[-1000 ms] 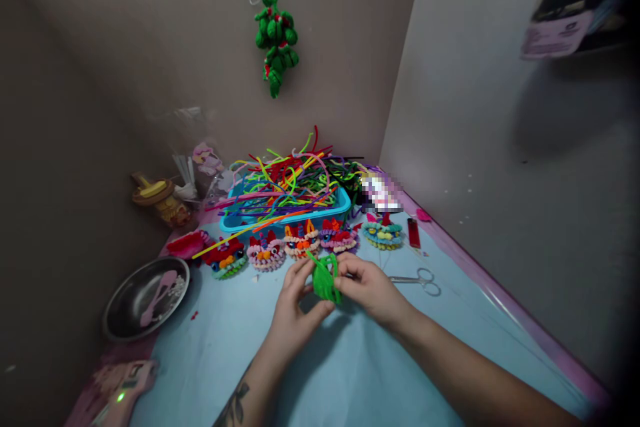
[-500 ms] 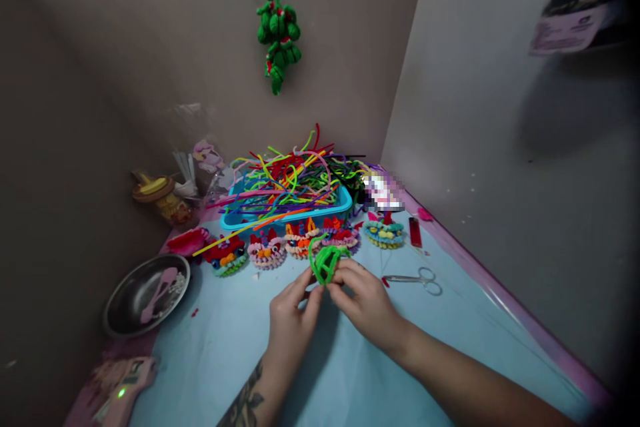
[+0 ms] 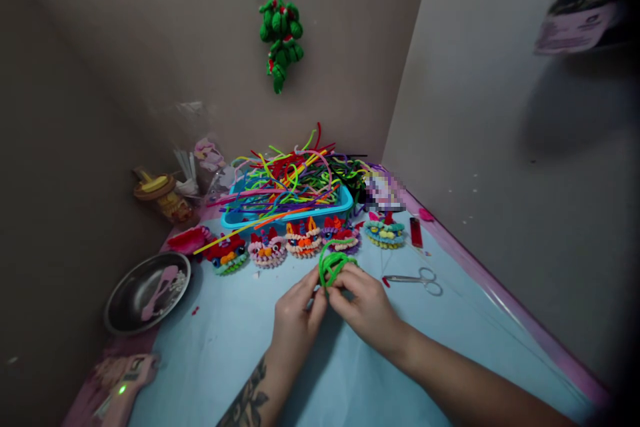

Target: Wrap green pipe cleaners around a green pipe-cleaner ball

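Looped green pipe cleaners (image 3: 334,265) are held up between my two hands above the blue table cover. My left hand (image 3: 299,310) pinches them from the left, thumb and fingertips closed. From the right, my right hand (image 3: 367,303) grips the same loops with bent fingers, which cover part of them. One green end curls up at the top left of the bundle. Just behind stands a row of finished pipe-cleaner faces, among them an orange one (image 3: 303,238), a purple and red one (image 3: 341,235) and a blue and yellow one (image 3: 384,231).
A blue basket (image 3: 287,219) heaped with colourful pipe cleaners stands at the back. Scissors (image 3: 414,279) and a red lighter (image 3: 415,232) lie right. At left are a metal bowl (image 3: 120,293) with a pink scoop and a pink device (image 3: 131,387). A green ornament (image 3: 280,30) hangs above.
The green loops have turned and spread wider to the right, with the fingers of my right hand now further over them. Both hands have shifted slightly right and down.
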Demonstrator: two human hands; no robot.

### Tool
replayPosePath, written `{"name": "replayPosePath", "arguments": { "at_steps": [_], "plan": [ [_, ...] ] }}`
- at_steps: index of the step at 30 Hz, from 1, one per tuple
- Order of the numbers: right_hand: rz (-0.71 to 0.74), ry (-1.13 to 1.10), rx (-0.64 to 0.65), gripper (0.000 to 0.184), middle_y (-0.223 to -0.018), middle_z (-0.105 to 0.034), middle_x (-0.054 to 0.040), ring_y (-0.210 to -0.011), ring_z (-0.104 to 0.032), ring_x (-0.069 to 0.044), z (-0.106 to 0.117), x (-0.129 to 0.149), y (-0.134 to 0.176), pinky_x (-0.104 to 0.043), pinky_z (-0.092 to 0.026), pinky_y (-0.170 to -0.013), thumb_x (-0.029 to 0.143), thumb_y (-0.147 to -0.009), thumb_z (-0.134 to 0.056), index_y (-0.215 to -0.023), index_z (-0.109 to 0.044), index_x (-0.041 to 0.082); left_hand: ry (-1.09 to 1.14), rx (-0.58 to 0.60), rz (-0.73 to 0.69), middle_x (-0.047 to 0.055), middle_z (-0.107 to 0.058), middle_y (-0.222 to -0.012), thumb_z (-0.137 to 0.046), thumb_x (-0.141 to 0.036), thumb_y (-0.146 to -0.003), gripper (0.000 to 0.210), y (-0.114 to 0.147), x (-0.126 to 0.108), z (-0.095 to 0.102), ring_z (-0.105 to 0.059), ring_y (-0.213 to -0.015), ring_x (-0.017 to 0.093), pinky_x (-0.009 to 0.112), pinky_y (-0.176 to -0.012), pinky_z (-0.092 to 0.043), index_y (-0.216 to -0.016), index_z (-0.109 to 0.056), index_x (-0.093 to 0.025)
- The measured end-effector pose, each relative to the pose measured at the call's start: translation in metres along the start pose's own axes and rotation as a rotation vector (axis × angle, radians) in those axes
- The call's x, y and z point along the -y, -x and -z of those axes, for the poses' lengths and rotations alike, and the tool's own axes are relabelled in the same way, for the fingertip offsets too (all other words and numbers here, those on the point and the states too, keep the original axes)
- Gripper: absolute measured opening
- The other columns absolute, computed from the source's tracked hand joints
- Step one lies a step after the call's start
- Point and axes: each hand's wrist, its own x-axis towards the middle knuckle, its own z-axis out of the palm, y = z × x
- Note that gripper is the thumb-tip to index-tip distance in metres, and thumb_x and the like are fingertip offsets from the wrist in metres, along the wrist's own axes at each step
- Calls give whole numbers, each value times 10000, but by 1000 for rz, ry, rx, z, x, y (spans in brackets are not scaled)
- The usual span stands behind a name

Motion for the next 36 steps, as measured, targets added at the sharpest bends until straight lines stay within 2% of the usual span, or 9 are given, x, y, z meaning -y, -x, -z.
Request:
{"name": "replayPosePath", "arguments": {
  "at_steps": [10, 14, 17, 19, 23, 26, 30, 33, 36],
  "plan": [
    [16, 23, -2, 178, -696, -549, -13, -679, -534, -160, -1, 2, 0, -280, -408, -628, 106, -793, -527, -652, -529, 214, -4, -15, -13, 68, -705, -1128, -502, -155, -870, 367, 0, 1, -2, -688, -979, 185, 289, -864, -555, -1215, -616, -206],
    [-42, -42, -4, 170, -698, -543, -12, -680, -526, -156, 1, 2, -3, -272, -396, -625, 109, -780, -539, -641, -532, 206, 30, -1, 10, 74, -698, -1141, -496, -169, -880, 361, 1, 2, -1, -677, -998, 184, 301, -880, -544, -1220, -609, -211],
    [-160, -191, -30, 167, -695, -517, -6, -668, -509, -150, 6, 1, -9, -264, -381, -604, 144, -772, -557, -617, -529, 201, 79, -5, 102, 87, -695, -1132, -518, -215, -878, 352, -1, 3, 2, -663, -1008, 203, 337, -866, -544, -1219, -607, -219],
    [-255, -352, -30, 180, -680, -499, 2, -654, -493, -145, 10, 0, -14, -262, -374, -599, 190, -757, -589, -592, -518, 198, 156, -8, 193, 108, -652, -1205, -568, -265, -855, 397, -4, 3, 5, -627, -1072, 231, 354, -849, -545, -1249, -581, -219],
    [-428, -752, 115, 209, -637, -540, 14, -601, -482, -130, 17, -4, -19, -263, -368, -598, 319, -717, -682, -618, -553, 188, 480, 102, 293, 133, -456, -1433, -671, -322, -782, 649, -9, 2, 8, -491, -1261, 276, 376, -932, -502, -1378, -430, -234],
    [-497, -904, 213, 255, -635, -578, 9, -594, -493, -126, 18, -5, -18, -260, -363, -607, 369, -665, -751, -644, -592, 172, 603, 200, 307, 132, -367, -1493, -713, -312, -746, 778, -8, 0, 10, -404, -1333, 285, 384, -1027, -428, -1425, -341, -237],
    [-524, -920, 273, 290, -629, -574, 13, -596, -498, -122, 17, -5, -16, -254, -361, -609, 384, -642, -779, -632, -590, 165, 601, 260, 311, 134, -366, -1487, -719, -288, -735, 816, -5, -1, 11, -394, -1339, 280, 400, -1081, -362, -1431, -298, -230],
    [-515, -920, 297, 296, -668, -605, 3, -638, -536, -135, 15, -7, -15, -260, -388, -644, 411, -663, -769, -716, -622, 160, 510, 216, 336, 149, -416, -1438, -698, -256, -735, 777, -5, -2, 8, -441, -1299, 285, 427, -1062, -379, -1406, -312, -204],
    [-501, -907, 313, 308, -691, -629, -10, -664, -561, -142, 10, -12, -13, -263, -407, -663, 428, -704, -742, -770, -642, 144, 334, 154, 289, 156, -442, -1401, -692, -227, -717, 752, -5, -1, 4, -438, -1291, 294, 468, -1067, -358, -1379, -336, -191]
  ]
}}
